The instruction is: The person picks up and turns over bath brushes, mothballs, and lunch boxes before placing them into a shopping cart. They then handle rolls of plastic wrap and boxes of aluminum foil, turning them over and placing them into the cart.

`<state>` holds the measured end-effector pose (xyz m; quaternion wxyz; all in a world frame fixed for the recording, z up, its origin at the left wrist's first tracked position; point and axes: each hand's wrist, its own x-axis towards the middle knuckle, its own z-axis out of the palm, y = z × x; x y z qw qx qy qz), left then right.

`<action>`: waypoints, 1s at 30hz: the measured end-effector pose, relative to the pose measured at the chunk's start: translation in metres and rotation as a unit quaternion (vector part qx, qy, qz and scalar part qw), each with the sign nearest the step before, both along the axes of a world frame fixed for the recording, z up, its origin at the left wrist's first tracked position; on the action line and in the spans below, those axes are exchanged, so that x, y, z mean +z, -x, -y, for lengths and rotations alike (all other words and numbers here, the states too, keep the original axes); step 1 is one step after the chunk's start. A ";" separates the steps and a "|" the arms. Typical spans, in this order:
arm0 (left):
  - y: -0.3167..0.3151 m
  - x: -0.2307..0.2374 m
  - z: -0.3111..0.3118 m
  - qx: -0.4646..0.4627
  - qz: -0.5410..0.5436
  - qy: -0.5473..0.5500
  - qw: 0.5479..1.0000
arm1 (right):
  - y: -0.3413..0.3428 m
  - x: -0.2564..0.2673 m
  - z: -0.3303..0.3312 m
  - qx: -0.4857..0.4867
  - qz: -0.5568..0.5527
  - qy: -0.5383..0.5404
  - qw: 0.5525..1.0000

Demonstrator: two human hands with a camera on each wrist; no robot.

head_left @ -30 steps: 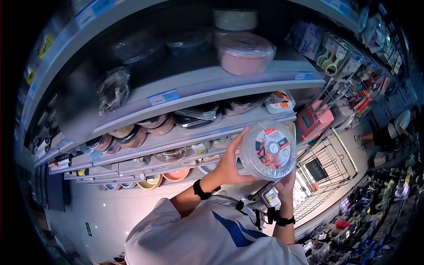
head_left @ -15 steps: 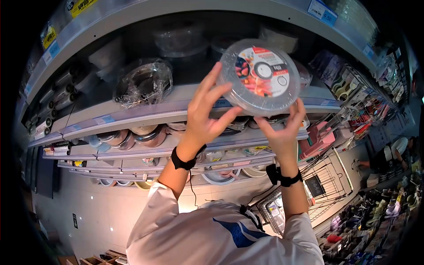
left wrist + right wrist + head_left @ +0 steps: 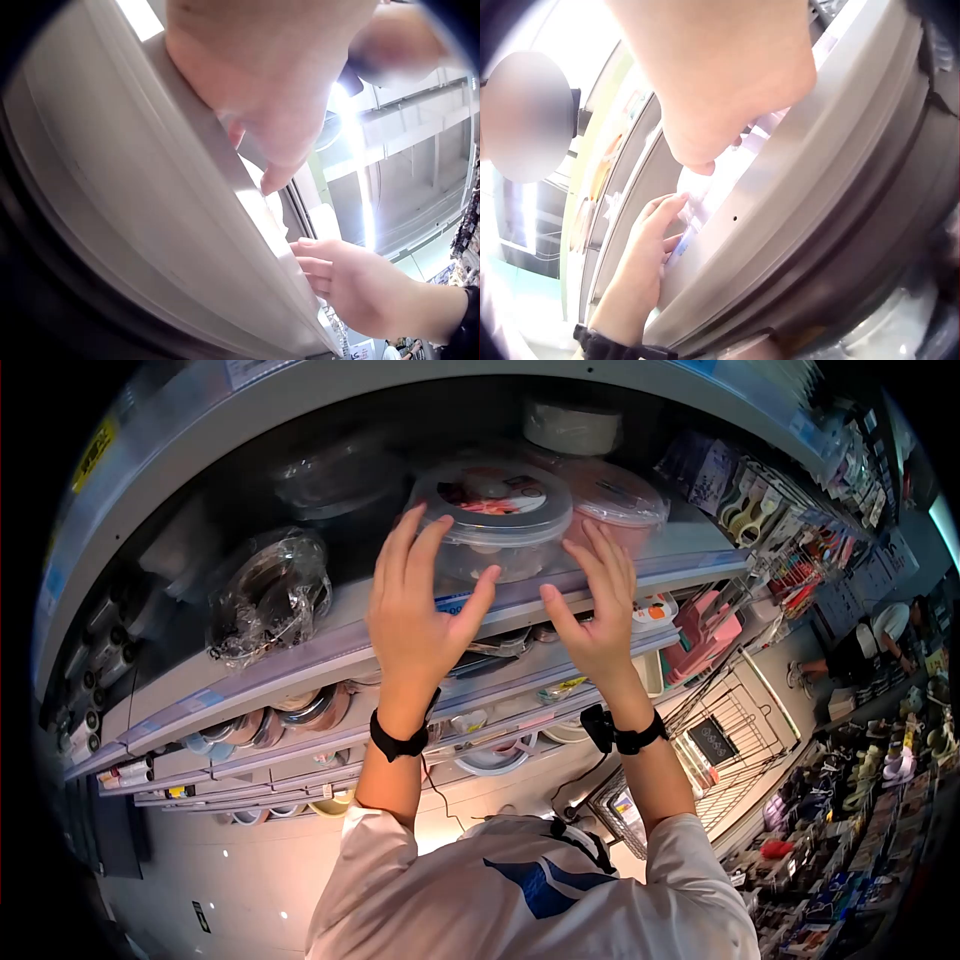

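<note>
A round clear plastic food container (image 3: 505, 550) with a printed fruit label on its lid sits at the front of the shelf (image 3: 350, 615). My left hand (image 3: 415, 615) is at the container's left side, its fingertips overlapping the lid rim in the head view, thumb spread apart. On the other side my right hand (image 3: 600, 605) has its fingers extended beside the container's lower right wall. Neither hand is curled round it. In the left wrist view, the left hand (image 3: 262, 90) reaches over the shelf edge, and the right hand (image 3: 367, 289) shows beyond.
A pink lidded container (image 3: 620, 510) stands just right of the clear one, with a white one (image 3: 573, 428) behind. Left on the shelf lies a plastic-wrapped dark bowl (image 3: 275, 595). A shopping cart (image 3: 735, 730) stands at the lower right; a person (image 3: 880, 645) is farther off.
The clear container went from both hands in front of my chest up and forward onto the shelf. Both hands followed it and have loosened from it.
</note>
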<state>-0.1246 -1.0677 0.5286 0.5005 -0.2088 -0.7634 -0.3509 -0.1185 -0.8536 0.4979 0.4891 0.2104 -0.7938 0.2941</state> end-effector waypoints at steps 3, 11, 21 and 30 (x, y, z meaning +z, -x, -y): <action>-0.003 0.005 -0.003 0.041 -0.025 0.033 0.998 | -0.018 -0.012 -0.018 -0.036 0.010 -0.015 0.999; -0.002 0.008 -0.013 0.040 0.005 0.092 0.995 | -0.091 -0.086 -0.093 -0.046 0.124 0.013 0.991; -0.011 0.035 -0.055 0.049 -0.005 0.195 0.980 | -0.199 -0.178 -0.209 -0.177 0.319 0.076 0.928; -0.019 0.058 -0.096 0.084 0.128 0.226 0.962 | -0.222 -0.200 -0.274 -0.229 0.336 0.121 0.905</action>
